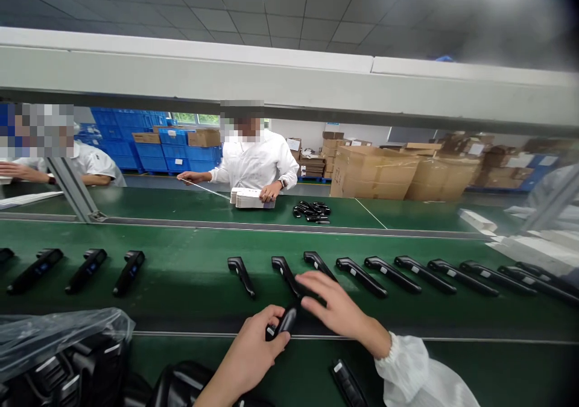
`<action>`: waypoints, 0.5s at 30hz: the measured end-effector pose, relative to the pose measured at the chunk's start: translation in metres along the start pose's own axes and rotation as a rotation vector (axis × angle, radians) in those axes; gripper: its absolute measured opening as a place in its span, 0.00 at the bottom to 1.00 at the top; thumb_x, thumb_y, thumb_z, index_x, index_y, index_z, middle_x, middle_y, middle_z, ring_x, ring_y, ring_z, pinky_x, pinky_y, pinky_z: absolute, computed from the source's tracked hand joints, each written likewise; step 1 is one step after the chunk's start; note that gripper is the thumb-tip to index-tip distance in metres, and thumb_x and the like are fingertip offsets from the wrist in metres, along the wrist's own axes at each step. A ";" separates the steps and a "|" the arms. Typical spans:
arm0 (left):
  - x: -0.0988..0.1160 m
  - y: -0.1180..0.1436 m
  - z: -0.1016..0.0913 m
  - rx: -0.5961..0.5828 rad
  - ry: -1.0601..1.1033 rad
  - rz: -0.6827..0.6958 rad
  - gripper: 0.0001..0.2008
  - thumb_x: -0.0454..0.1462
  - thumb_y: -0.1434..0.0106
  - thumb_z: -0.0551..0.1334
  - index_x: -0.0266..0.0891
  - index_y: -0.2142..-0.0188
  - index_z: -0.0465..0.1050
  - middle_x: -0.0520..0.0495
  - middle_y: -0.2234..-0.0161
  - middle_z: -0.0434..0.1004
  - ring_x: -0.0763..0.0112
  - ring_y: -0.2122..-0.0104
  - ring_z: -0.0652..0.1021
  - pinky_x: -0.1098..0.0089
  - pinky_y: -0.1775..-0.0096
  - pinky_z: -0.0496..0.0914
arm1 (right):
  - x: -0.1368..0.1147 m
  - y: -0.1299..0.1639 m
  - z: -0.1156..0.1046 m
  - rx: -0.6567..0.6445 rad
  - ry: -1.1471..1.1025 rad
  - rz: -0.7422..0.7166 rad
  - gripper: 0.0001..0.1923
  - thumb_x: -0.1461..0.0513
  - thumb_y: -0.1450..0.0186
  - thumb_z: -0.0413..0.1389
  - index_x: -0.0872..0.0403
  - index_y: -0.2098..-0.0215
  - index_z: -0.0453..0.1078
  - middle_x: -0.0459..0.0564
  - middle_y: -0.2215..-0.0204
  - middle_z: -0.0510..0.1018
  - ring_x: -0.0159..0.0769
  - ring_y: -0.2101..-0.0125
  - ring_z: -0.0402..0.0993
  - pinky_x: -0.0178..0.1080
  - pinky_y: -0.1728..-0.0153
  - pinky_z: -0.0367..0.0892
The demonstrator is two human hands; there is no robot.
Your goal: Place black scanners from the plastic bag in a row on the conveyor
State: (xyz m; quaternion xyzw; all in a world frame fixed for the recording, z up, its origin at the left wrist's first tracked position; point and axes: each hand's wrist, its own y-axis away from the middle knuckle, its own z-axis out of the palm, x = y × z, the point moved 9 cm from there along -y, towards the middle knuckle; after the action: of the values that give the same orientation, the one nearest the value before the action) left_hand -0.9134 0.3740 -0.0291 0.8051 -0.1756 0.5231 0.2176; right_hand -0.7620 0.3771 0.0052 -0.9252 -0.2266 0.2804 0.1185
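My left hand (256, 350) is closed around a black handheld device (288, 321), its rounded end pointing up and away. Just to the right and farther forward, my right hand (335, 307) has its fingers stretched out and apart. Its fingertips reach over the lower end of a black angled device (284, 271) lying on the green belt; whether they touch it I cannot tell. Behind the right hand, another angled device (316, 261) is partly covered. Near my right sleeve lies a black piece with a white label (348, 383).
More black devices lie in a row along the green belt (190, 274). A clear plastic bag (67, 334) and black parts fill the lower left. Across the belt, a person in white (257, 160) rests a hand on a white stack (253, 198) beside a pile of black parts (312, 210).
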 end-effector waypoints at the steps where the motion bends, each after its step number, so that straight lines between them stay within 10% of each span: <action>1: 0.006 0.002 0.000 -0.015 -0.066 0.030 0.13 0.44 0.41 0.59 0.39 0.60 0.70 0.48 0.64 0.72 0.65 0.66 0.75 0.70 0.69 0.68 | -0.022 0.001 0.006 -0.118 -0.120 -0.092 0.24 0.53 0.30 0.52 0.47 0.37 0.61 0.52 0.43 0.69 0.41 0.44 0.65 0.42 0.43 0.62; 4: 0.019 0.006 0.001 -0.028 -0.187 0.121 0.09 0.42 0.39 0.58 0.39 0.66 0.72 0.50 0.66 0.75 0.64 0.63 0.74 0.69 0.61 0.66 | -0.057 0.006 0.014 -0.324 -0.260 -0.132 0.22 0.55 0.31 0.55 0.45 0.39 0.63 0.49 0.50 0.74 0.39 0.50 0.69 0.38 0.48 0.65; 10: 0.011 0.002 -0.003 0.081 -0.235 0.124 0.06 0.39 0.40 0.57 0.41 0.63 0.68 0.50 0.64 0.73 0.64 0.60 0.73 0.68 0.56 0.66 | -0.037 0.007 0.021 -0.406 -0.211 0.014 0.13 0.59 0.34 0.58 0.47 0.51 0.73 0.46 0.64 0.75 0.36 0.63 0.71 0.35 0.62 0.66; 15: 0.004 0.003 -0.013 0.144 -0.095 0.122 0.26 0.32 0.44 0.53 0.43 0.44 0.55 0.42 0.46 0.60 0.65 0.52 0.69 0.67 0.51 0.67 | 0.035 -0.002 0.005 -0.059 -0.250 0.314 0.11 0.60 0.34 0.55 0.50 0.54 0.74 0.49 0.58 0.75 0.37 0.60 0.73 0.36 0.58 0.67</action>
State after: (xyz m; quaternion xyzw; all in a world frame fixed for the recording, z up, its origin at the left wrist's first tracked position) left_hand -0.9237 0.3781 -0.0204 0.8304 -0.1964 0.5079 0.1182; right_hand -0.7394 0.3963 -0.0147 -0.9102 -0.1006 0.4014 0.0172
